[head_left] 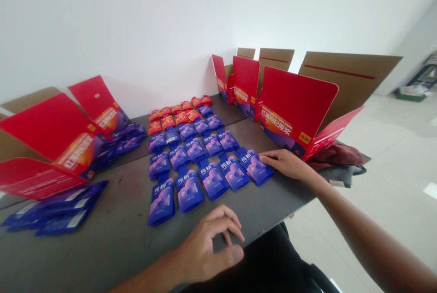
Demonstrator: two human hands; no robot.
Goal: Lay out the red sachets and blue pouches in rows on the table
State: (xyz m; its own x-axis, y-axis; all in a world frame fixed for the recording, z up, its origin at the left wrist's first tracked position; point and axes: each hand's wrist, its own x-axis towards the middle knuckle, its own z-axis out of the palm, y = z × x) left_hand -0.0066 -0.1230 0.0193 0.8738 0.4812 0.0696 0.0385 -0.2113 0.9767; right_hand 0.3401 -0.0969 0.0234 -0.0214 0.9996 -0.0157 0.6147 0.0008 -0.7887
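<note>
Across the tabletop (102, 243), I am tracking blue pouches (194, 165) and red pouches (177, 113) lying in rows, cartons (293, 111) standing open. My right hand (283, 164) is resting open against the end pouch (254, 167); my left hand (208, 247) is curling, holding nothing.

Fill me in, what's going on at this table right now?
A person is working bare-handed at a dark table. Their right hand has its fingers on a blue spouted pouch at the end of a neat row, while their left hand is curled near the front edge, holding nothing. Rows of blue pouches fill the middle, with red-orange pouches behind them. Open red cartons stand at the far right, and more blue pouches lie in a loose stack at the left.
</note>
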